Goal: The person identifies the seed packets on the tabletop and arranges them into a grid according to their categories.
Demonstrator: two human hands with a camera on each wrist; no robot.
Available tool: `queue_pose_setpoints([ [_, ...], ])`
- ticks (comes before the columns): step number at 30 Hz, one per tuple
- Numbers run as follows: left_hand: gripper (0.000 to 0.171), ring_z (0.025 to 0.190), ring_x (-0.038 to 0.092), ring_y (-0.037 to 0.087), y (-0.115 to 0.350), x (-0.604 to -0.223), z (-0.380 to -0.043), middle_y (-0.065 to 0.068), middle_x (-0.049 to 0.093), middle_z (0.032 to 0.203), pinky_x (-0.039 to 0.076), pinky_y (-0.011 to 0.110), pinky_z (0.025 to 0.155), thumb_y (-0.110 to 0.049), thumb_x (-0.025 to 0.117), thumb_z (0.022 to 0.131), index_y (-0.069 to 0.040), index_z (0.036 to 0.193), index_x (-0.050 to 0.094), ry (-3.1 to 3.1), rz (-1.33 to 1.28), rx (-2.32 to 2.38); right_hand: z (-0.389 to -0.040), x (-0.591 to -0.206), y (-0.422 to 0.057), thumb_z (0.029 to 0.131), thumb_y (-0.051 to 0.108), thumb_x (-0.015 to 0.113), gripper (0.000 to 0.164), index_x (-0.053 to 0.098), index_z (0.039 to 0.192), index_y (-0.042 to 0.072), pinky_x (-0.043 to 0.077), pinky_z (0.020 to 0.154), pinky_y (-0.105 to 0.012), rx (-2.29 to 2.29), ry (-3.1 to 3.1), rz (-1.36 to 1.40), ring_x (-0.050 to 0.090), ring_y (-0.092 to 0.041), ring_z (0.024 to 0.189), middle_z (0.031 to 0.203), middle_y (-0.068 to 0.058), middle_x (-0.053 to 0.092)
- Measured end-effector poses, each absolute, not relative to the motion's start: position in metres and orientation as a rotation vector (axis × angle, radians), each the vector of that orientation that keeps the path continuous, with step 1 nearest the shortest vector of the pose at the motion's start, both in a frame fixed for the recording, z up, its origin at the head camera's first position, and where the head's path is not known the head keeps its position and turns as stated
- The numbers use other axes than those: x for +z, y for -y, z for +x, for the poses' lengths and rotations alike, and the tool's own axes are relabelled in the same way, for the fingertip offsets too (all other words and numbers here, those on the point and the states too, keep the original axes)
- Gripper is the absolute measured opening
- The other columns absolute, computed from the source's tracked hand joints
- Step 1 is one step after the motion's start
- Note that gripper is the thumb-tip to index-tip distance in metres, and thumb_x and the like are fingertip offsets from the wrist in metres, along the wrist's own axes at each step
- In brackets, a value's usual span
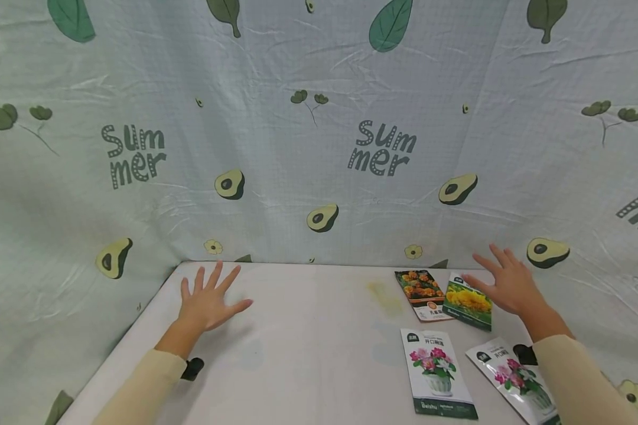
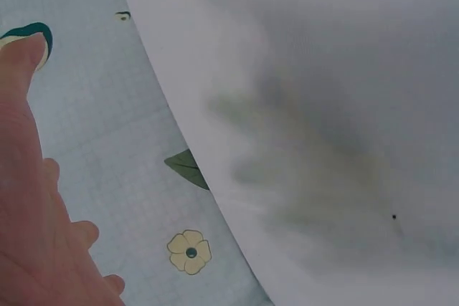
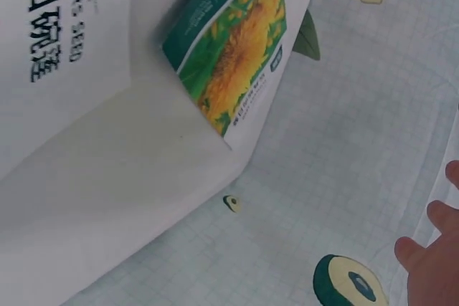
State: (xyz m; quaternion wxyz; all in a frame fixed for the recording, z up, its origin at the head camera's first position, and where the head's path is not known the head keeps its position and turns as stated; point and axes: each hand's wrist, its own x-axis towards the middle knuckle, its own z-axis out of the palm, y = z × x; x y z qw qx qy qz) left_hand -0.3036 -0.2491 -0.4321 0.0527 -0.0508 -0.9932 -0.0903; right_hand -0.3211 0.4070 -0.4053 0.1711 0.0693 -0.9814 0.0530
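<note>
My left hand [image 1: 204, 304] is held over the left part of the white table with its fingers spread and nothing in it. The right hand [image 1: 513, 286], fingers also spread and holding nothing, is raised at the back right. It is nearest to a seed packet with yellow flowers [image 1: 469, 302], overlapping its corner in the head view. That packet lies partly on one with orange flowers [image 1: 422, 290]. Closer to the front lie two white packets with pink flowers, an upright-facing one [image 1: 437, 372] and a slanted one [image 1: 516, 378], the latter partly hidden by the right sleeve.
A pale cloth [image 1: 276, 147] printed with avocados, leaves and "summer" hangs behind and beside the table [image 1: 308, 342]. A faint yellowish stain [image 1: 385, 298] marks the tabletop left of the orange-flower packet. Dark wrist-worn pieces [image 1: 192, 369] show at both cuffs.
</note>
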Motion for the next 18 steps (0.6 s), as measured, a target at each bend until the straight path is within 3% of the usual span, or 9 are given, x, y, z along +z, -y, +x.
queue_pose_setpoints([
  [11, 0.097, 0.153, 0.007, 0.057, 0.220, -0.446, -0.288, 0.017, 0.013, 0.172, 0.000, 0.079, 0.113, -0.080, 0.055, 0.086, -0.029, 0.163, 0.027, 2.973, -0.236, -0.367, -0.305, -0.426, -0.400, 0.095, 0.063, 0.060, 0.079, 0.050, 0.148, 0.006, 0.021, 0.108, -0.081, 0.240, 2.792, 0.201, 0.017, -0.057, 0.149, 0.164, -0.029, 0.023],
  [18, 0.086, 0.154, 0.011, 0.056, 0.195, -0.454, -0.276, 0.016, 0.019, 0.171, 0.005, 0.078, 0.114, -0.072, 0.056, 0.091, -0.029, 0.161, 0.032, 2.939, -0.302, -0.378, -0.293, -0.435, -0.393, 0.094, 0.060, 0.063, 0.077, 0.050, 0.149, 0.007, 0.021, 0.107, -0.082, 0.330, 2.813, 0.197, 0.013, -0.056, 0.152, 0.166, -0.027, 0.020],
])
